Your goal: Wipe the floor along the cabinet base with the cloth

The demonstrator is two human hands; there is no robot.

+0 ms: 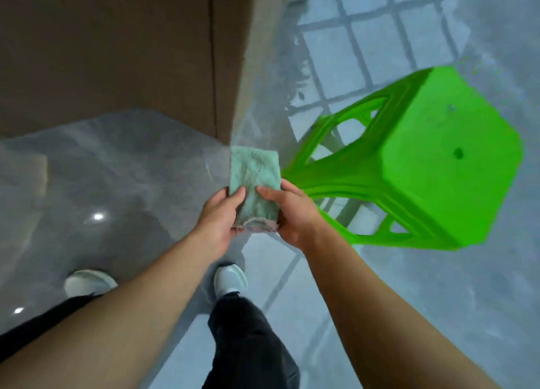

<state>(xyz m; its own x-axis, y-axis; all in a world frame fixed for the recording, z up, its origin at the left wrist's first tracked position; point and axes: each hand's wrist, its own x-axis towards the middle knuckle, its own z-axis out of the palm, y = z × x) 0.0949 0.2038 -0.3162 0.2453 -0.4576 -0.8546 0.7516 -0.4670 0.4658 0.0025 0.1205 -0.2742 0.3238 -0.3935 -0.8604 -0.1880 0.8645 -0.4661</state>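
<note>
A folded pale green cloth [253, 184] is held up in front of me, well above the floor, by both hands. My left hand [217, 220] grips its lower left edge with the thumb on top. My right hand [292, 213] grips its lower right edge the same way. The brown cabinet [117, 52] fills the upper left; its base meets the glossy grey floor [117, 169] along a line running to the corner just above the cloth.
A bright green plastic stool [423, 166] stands on the floor to the right, close to my right hand. My two feet in white shoes [230, 280] and dark trousers are below. Lighter tiled floor [365, 38] with dark grout lines lies beyond the cabinet corner.
</note>
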